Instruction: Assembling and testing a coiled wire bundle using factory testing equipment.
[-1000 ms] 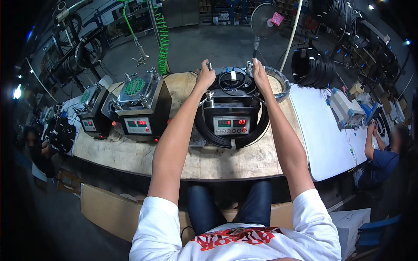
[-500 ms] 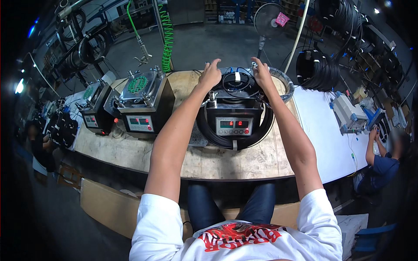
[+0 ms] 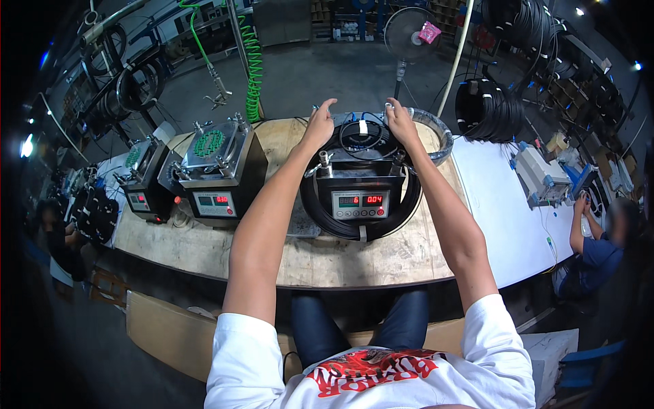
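A metal benchtop machine (image 3: 361, 184) with a lit display panel (image 3: 359, 204) stands before me. A coil of black cable (image 3: 363, 232) hangs around its front. On its top lies a smaller cable loop (image 3: 361, 140) with blue connectors and a white tag. My left hand (image 3: 319, 127) is closed at the far left corner on a metal clamp post, mostly hidden by the fingers. At the far right corner, my right hand (image 3: 400, 124) closes around the matching clamp post. Near clamp posts (image 3: 325, 163) stand free of both hands.
Two similar machines (image 3: 216, 170) stand to the left, with green parts on top. A coiled green air hose (image 3: 252, 68) hangs behind them. A wrapped coil (image 3: 439, 133) lies beyond my right hand. At right, a person (image 3: 599, 238) works near a grey device (image 3: 541, 174).
Both hands stay at the far corners, the left fingers drawn in a little. The machine's right-hand display reading has changed. The whole view has shifted slightly.
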`<state>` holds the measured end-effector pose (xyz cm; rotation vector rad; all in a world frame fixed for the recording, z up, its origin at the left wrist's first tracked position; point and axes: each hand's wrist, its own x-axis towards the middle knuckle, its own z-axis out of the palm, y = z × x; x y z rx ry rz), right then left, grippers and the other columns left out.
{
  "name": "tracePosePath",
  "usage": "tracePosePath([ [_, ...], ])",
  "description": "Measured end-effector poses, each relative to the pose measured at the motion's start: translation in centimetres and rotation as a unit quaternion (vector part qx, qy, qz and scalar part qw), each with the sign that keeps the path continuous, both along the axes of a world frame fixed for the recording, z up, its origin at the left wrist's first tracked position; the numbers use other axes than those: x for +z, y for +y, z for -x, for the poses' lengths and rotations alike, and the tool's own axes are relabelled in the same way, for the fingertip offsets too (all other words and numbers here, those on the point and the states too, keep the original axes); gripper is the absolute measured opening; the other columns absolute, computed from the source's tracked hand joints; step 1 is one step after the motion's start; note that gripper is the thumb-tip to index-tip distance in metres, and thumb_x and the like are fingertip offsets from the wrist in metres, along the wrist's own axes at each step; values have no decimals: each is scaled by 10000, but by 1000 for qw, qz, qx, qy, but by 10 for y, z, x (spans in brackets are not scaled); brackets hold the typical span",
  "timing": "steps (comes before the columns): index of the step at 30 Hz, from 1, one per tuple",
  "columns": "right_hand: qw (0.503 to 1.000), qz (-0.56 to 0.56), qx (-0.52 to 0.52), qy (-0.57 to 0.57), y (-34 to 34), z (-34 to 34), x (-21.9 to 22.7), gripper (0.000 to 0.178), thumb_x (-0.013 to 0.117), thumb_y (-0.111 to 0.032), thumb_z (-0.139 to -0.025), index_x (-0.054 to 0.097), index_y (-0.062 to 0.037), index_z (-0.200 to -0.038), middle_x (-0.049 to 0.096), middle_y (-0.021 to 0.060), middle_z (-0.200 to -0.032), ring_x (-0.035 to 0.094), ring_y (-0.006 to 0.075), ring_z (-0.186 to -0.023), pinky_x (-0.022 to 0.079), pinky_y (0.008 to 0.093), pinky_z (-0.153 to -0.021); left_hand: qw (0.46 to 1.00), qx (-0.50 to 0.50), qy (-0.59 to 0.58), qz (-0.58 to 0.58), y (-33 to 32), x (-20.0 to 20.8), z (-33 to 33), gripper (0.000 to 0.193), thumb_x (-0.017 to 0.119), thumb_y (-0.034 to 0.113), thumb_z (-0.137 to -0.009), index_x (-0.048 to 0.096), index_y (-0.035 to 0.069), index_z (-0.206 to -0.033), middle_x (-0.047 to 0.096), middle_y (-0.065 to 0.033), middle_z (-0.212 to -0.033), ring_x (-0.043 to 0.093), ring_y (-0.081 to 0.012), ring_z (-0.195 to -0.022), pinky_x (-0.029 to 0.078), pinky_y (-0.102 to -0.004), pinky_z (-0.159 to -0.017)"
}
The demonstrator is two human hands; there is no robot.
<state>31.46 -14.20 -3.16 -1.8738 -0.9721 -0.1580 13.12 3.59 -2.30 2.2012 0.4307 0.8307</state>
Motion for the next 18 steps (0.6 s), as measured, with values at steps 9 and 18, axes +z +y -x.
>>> tracePosePath([
  [9, 998, -23, 47, -21, -5, 9, 5, 454, 488, -19, -928, 497, -66, -1380, 611, 143, -956, 613, 250, -940, 475, 349, -879, 999, 34, 17, -25, 7, -9, -6, 469, 467, 52, -941, 503, 132, -1402, 556, -164, -1060, 564, -285, -1029, 445, -368, -951],
  [18, 996, -44, 75, 26, -5, 11, -1, 459, 464, -58, -952, 486, -57, -1410, 631, 125, -946, 605, 207, -887, 474, 309, -862, 999, 27, -8, 26, -1, -3, 5, 481, 466, 55, -944, 482, 126, -1420, 621, -188, -1050, 614, -326, -1030, 479, -412, -932],
])
